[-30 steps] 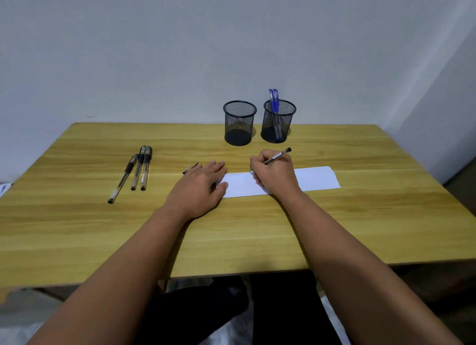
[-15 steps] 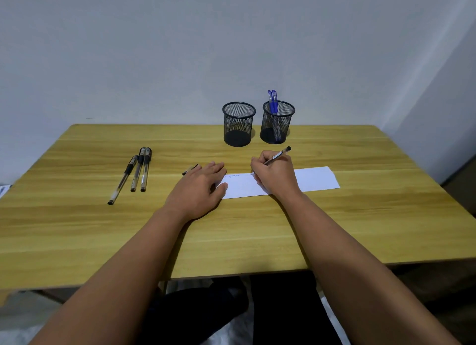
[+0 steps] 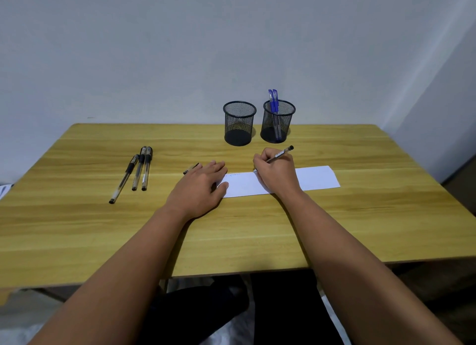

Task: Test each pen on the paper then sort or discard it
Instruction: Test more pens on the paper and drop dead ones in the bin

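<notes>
My right hand [image 3: 277, 173] grips a black-ended pen [image 3: 281, 154] with its tip down on the white strip of paper [image 3: 316, 178] in the middle of the wooden table. A faint scribble [image 3: 233, 175] shows near the paper's left end. My left hand [image 3: 201, 187] lies flat, fingers straight, pressing on the paper's left end. Three black pens [image 3: 137, 169] lie side by side at the left. A small dark piece, perhaps a pen cap [image 3: 191, 168], pokes out from behind my left hand.
Two black mesh cups stand at the back: the left cup [image 3: 239, 123] looks empty, the right cup [image 3: 278, 120] holds two blue pens [image 3: 273, 101]. The table's front edge [image 3: 231, 274] is close to my body. A wall rises right behind the table.
The right hand and its pen have barely shifted on the paper. The left hand has stayed put.
</notes>
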`<action>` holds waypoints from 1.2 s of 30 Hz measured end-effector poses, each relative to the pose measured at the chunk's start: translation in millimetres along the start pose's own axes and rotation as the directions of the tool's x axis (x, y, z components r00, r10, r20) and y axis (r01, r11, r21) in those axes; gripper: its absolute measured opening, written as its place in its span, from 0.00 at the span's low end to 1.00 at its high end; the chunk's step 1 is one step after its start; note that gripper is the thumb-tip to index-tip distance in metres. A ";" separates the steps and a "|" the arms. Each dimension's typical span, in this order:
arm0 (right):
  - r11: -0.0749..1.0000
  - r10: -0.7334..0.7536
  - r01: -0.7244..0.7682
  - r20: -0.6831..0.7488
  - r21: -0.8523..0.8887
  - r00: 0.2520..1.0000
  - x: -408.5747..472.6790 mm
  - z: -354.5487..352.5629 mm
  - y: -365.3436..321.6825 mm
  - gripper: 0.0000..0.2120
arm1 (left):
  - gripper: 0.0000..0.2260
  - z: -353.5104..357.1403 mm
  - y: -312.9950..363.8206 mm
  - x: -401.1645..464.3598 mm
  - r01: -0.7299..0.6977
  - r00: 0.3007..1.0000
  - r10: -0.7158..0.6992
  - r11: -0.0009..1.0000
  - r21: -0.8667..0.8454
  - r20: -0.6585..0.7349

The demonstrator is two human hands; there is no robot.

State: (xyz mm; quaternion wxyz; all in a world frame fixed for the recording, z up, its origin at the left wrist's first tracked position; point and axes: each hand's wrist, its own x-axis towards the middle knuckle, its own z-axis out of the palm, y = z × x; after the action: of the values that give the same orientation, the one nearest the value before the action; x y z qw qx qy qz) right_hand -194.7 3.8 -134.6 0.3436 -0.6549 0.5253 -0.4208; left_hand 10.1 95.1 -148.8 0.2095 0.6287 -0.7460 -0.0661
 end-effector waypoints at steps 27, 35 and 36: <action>0.920 0.137 -0.144 0.046 0.364 0.990 14.3 2.0 6.2 0.23 | 0.18 -9.8 2.7 -7.2 -0.067 0.971 0.056 0.997 -0.043 -0.231; 0.932 0.053 -0.091 0.115 0.351 0.992 7.6 -10.5 -27.3 0.23 | 0.14 -38.3 -24.2 -1.7 0.339 0.924 -0.298 0.928 0.153 -0.239; 0.936 0.029 -0.063 0.103 0.346 0.994 7.0 -12.6 -32.8 0.24 | 0.13 -39.8 -25.6 -1.6 0.358 0.923 -0.323 0.920 0.161 -0.211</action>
State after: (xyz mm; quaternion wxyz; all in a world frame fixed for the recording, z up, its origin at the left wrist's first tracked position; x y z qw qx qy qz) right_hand -192.5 3.7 -98.9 0.4889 -0.5904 0.4405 -0.4672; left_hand 49.4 98.0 -122.5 0.1983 0.7701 -0.6056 0.0292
